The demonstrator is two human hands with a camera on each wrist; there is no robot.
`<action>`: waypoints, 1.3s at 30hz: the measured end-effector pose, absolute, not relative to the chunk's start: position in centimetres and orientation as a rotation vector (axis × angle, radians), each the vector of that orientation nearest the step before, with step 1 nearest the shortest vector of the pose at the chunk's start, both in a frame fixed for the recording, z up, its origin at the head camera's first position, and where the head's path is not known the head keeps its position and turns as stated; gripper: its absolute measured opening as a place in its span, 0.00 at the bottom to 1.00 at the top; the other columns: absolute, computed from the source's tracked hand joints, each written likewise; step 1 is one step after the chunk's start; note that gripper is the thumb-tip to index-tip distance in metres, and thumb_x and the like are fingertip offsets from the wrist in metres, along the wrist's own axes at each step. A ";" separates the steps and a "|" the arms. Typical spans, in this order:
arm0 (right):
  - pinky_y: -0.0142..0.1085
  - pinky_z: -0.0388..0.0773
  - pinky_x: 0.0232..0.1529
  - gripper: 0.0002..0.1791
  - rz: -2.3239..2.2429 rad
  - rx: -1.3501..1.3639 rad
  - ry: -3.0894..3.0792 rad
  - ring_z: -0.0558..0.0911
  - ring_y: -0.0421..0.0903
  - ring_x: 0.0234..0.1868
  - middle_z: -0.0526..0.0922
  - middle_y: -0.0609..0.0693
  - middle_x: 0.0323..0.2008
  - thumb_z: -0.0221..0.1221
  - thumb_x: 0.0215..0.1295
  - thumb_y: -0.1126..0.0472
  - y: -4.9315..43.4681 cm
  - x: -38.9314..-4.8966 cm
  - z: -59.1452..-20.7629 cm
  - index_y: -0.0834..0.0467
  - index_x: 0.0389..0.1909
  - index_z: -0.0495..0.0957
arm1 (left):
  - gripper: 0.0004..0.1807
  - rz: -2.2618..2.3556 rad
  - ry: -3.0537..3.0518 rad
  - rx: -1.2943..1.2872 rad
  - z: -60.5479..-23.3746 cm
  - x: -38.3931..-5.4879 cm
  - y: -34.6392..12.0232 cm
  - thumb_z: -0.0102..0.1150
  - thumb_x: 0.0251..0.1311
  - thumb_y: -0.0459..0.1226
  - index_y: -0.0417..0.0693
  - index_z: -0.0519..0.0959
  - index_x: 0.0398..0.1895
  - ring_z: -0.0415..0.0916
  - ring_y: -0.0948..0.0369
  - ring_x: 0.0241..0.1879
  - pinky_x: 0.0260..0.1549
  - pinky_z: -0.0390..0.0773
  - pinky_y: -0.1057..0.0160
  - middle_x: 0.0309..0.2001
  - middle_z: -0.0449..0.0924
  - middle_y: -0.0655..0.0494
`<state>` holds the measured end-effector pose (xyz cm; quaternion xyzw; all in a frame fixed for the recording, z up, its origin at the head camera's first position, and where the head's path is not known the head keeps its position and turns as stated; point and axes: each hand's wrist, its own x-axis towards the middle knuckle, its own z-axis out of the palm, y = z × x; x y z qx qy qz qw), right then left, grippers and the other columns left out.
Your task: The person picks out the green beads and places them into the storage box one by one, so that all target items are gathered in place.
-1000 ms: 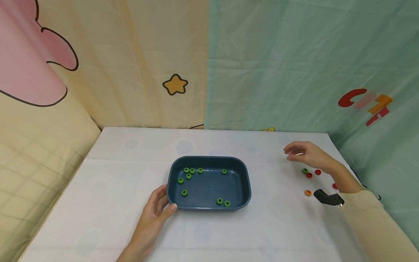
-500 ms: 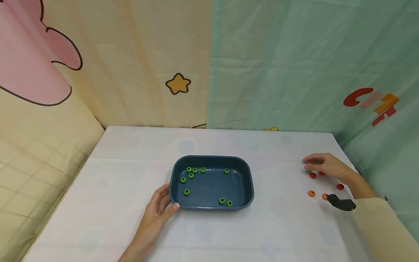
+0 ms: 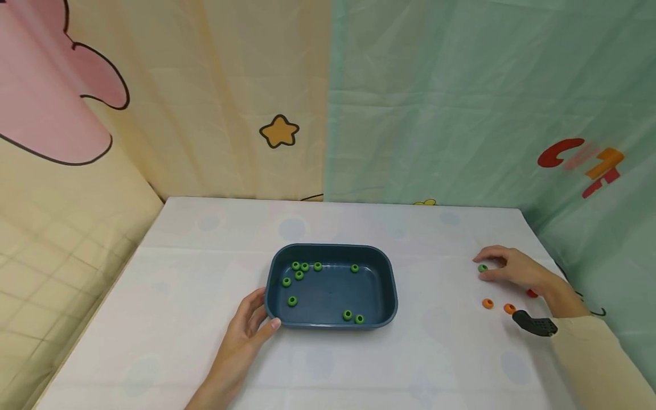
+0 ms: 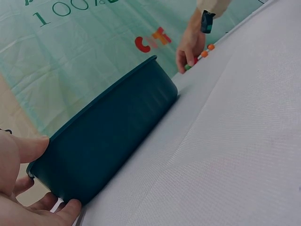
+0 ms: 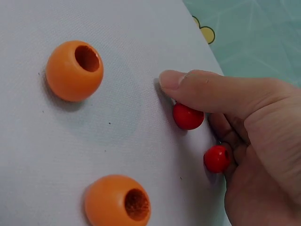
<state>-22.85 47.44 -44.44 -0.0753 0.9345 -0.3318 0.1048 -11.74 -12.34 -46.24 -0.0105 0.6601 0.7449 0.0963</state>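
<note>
My left hand [image 3: 237, 340] grips the near left corner of a dark blue plastic tray [image 3: 328, 293], with the thumb at the rim. Several green beads [image 3: 292, 301] lie scattered on the tray's floor. At the right of the table, my right hand [image 3: 519, 270] is lowered over loose beads, its thumb and index finger apart on either side of a green bead [image 3: 483, 267]. In the right wrist view, one red bead [image 5: 188, 117] shows just under the thumb and another red bead [image 5: 217, 158] lies beside the curved fingers; that view hides the green bead.
Two orange beads, one farther left [image 3: 488, 303] and one near the black wrist device [image 3: 509, 308], lie on the white tablecloth [image 3: 205, 285]. Another red bead [image 3: 532, 293] is partly covered by the right wrist. Printed curtains [image 3: 435, 114] stand behind and beside the table.
My right hand has moved rightward and down over the beads, its thumb and index finger now around the green one. The left hand keeps its hold on the tray.
</note>
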 end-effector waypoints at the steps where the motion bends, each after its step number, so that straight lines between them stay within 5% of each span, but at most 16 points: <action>1: 0.19 0.62 0.55 0.21 -0.980 -0.229 2.764 0.70 0.41 0.63 0.78 0.62 0.60 0.74 0.62 0.56 47.6 -22.8 -44.5 0.61 0.53 0.84 | 0.38 2.207 1.954 -0.031 -46.3 -11.7 -12.3 0.65 0.68 0.30 0.49 0.58 0.77 0.61 0.53 0.73 0.57 0.74 0.69 0.75 0.59 0.49; 4: 0.14 0.60 0.51 0.18 -0.998 -0.234 2.775 0.69 0.33 0.60 0.78 0.63 0.60 0.74 0.61 0.58 47.8 -22.8 -44.7 0.61 0.49 0.85 | 0.38 2.211 1.950 -0.027 -46.3 -11.7 -12.3 0.65 0.68 0.31 0.49 0.59 0.77 0.61 0.53 0.73 0.57 0.74 0.68 0.75 0.59 0.49; 9: 0.11 0.58 0.50 0.18 -0.996 -0.205 2.765 0.67 0.64 0.68 0.75 0.67 0.63 0.73 0.62 0.57 47.8 -23.0 -44.9 0.63 0.49 0.85 | 0.38 2.218 1.952 -0.024 -46.3 -11.7 -12.3 0.65 0.68 0.30 0.49 0.58 0.77 0.61 0.53 0.73 0.57 0.75 0.69 0.75 0.59 0.49; 11: 0.12 0.58 0.50 0.19 -0.993 -0.188 2.764 0.65 0.68 0.69 0.74 0.67 0.63 0.73 0.63 0.56 47.8 -22.9 -44.9 0.63 0.50 0.85 | 0.38 2.217 1.956 -0.024 -46.3 -11.7 -12.3 0.65 0.68 0.30 0.49 0.58 0.77 0.61 0.52 0.73 0.57 0.75 0.69 0.75 0.59 0.48; 15: 0.17 0.63 0.51 0.20 -0.981 -0.157 2.777 0.69 0.60 0.65 0.77 0.63 0.61 0.73 0.63 0.53 47.5 -22.7 -44.4 0.61 0.51 0.86 | 0.38 2.215 1.963 -0.025 -46.3 -11.7 -12.2 0.65 0.68 0.30 0.49 0.59 0.77 0.61 0.52 0.72 0.57 0.75 0.69 0.75 0.60 0.48; 20: 0.31 0.76 0.41 0.21 -0.982 -0.118 2.771 0.77 0.45 0.46 0.83 0.58 0.51 0.72 0.65 0.54 47.0 -22.8 -43.3 0.63 0.53 0.84 | 0.38 2.212 1.964 -0.027 -46.2 -11.7 -12.3 0.65 0.68 0.30 0.49 0.58 0.77 0.61 0.52 0.72 0.57 0.75 0.69 0.75 0.60 0.48; 25: 0.37 0.79 0.35 0.21 -1.019 -0.088 2.723 0.79 0.45 0.38 0.83 0.60 0.50 0.69 0.68 0.58 46.5 -23.1 -42.3 0.66 0.57 0.81 | 0.38 2.203 1.969 -0.022 -46.2 -11.7 -12.4 0.65 0.69 0.31 0.49 0.58 0.77 0.60 0.51 0.73 0.57 0.74 0.69 0.75 0.59 0.48; 39: 0.30 0.80 0.46 0.20 -1.004 -0.195 2.723 0.79 0.62 0.58 0.78 0.64 0.61 0.65 0.72 0.59 43.8 -24.0 -40.8 0.64 0.60 0.80 | 0.38 2.214 1.969 -0.016 -46.4 -11.8 -12.4 0.65 0.69 0.30 0.49 0.59 0.77 0.61 0.52 0.72 0.57 0.75 0.68 0.74 0.60 0.48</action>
